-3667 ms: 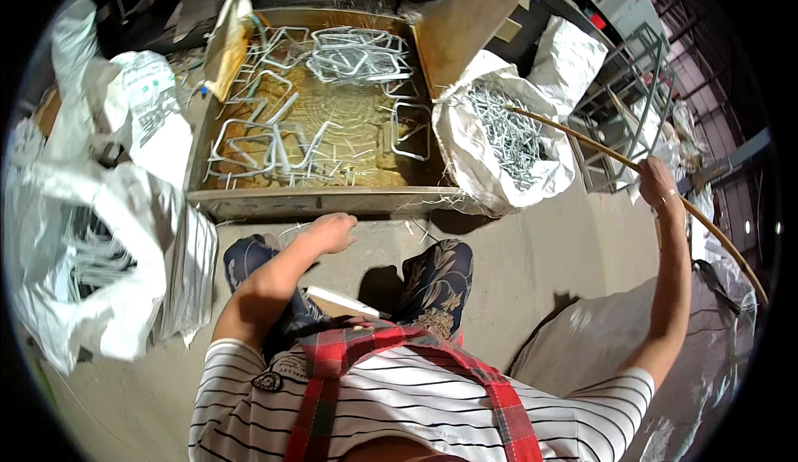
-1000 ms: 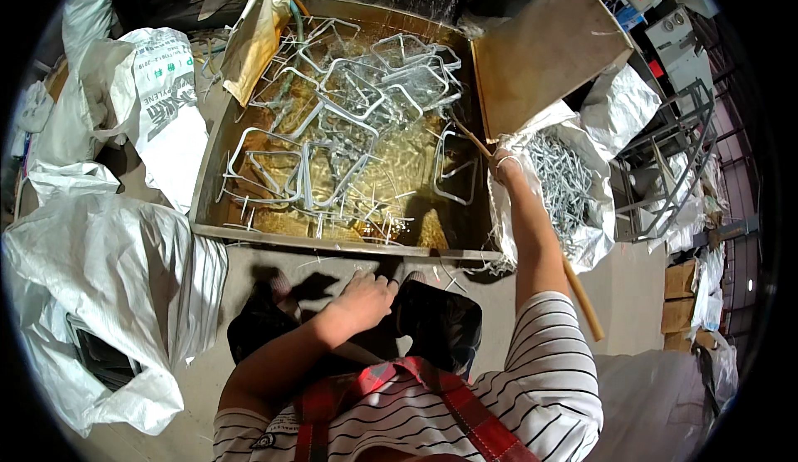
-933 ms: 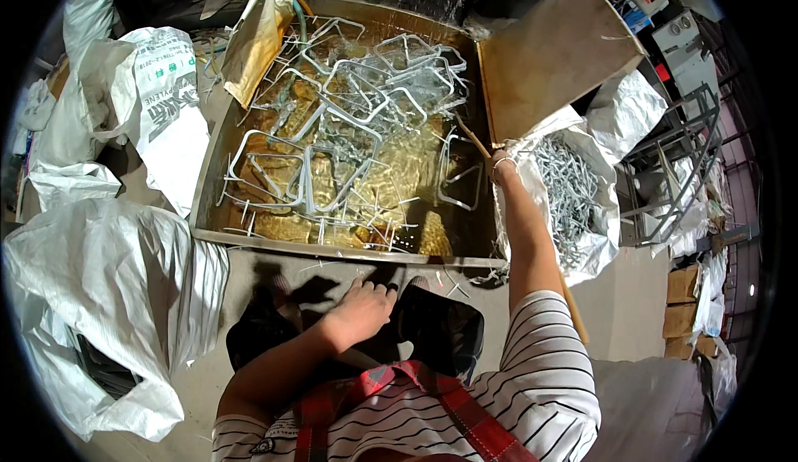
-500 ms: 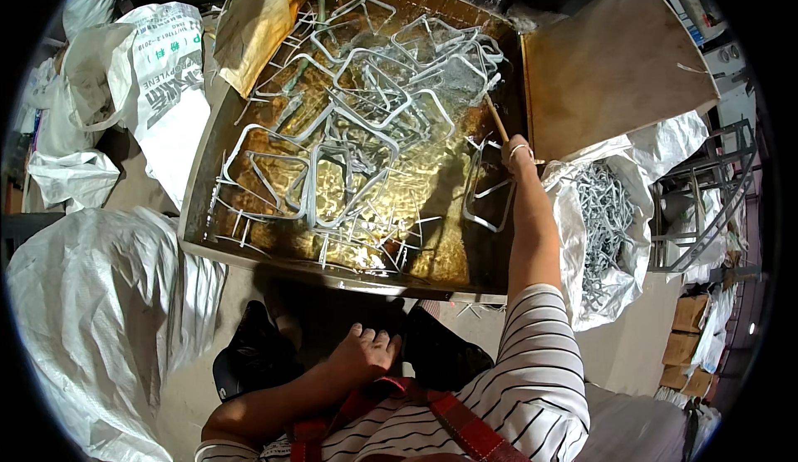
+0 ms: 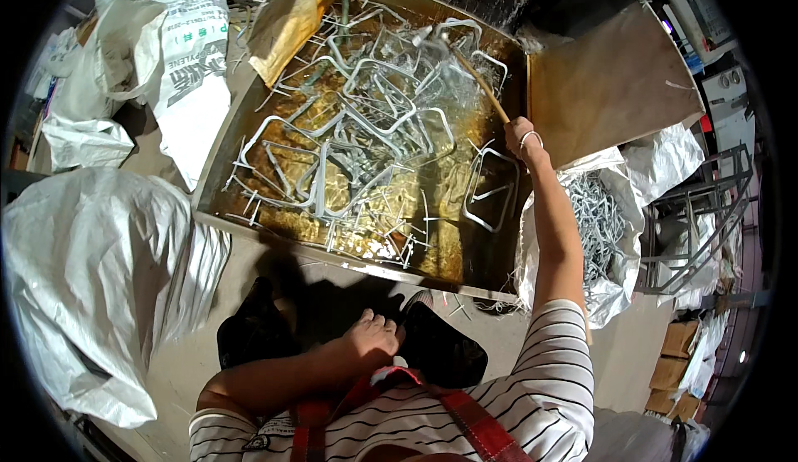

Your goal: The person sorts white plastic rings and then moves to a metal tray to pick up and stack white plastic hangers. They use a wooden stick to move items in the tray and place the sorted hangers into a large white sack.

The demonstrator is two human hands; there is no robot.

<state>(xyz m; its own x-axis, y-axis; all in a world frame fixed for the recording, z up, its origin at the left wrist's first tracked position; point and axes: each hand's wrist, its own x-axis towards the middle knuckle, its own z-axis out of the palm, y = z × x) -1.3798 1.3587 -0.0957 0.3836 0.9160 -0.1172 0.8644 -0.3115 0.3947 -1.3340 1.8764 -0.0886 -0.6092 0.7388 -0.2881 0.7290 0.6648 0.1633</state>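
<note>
My right hand (image 5: 522, 138) is closed round a wooden stick (image 5: 484, 84), which slants up and to the left over a metal tank of water (image 5: 212, 204). Its far end is among the bent metal frames (image 5: 374, 121) in the splashing water, where its tip is hard to make out. Many of these grey frames lie tangled in the tank, and one loose frame (image 5: 489, 189) leans by the right wall below my hand. My left hand (image 5: 374, 336) rests by my lap with its fingers loosely curled and nothing visible in them.
Right of the tank stands a white sack (image 5: 594, 229) full of small grey metal pieces, below a brown board (image 5: 611, 84). A stained yellow-brown sheet (image 5: 291, 25) hangs over the tank's far left corner. White woven sacks (image 5: 100, 271) fill the left side. Water falls in at the back.
The stick's far end has moved up and to the left into the pile, stirring some frames at the back. My right hand keeps its grip. The whole view has shifted slightly.
</note>
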